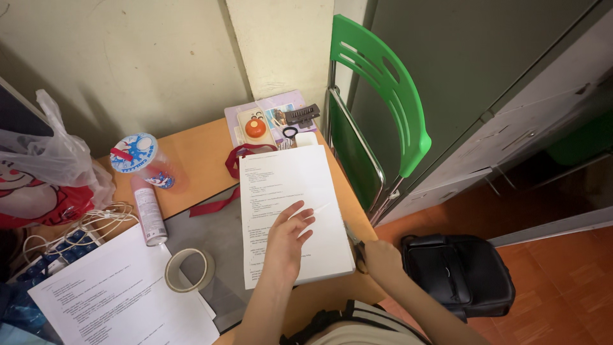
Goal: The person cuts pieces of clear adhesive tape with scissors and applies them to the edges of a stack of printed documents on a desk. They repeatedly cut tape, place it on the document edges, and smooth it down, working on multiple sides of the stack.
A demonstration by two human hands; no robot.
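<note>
The thick stack of white printed paper sheets [290,211] lies along the right edge of the orange wooden tabletop [198,160], its lower right corner reaching the rim. The left hand [286,239] rests flat on it, fingers spread, gripping nothing. The right hand [377,259] is closed around a small dark tool [355,241] at the stack's right edge; what the tool is cannot be told. The stack looks heavy as a block but limp and slippery sheet by sheet, best held by pressing down or pinching an edge. Nearby lie a roll of beige tape [189,270] and a grey spray can [149,214]. A green folding chair [377,115] stands beside the tabletop on a red tiled floor [562,275].
</note>
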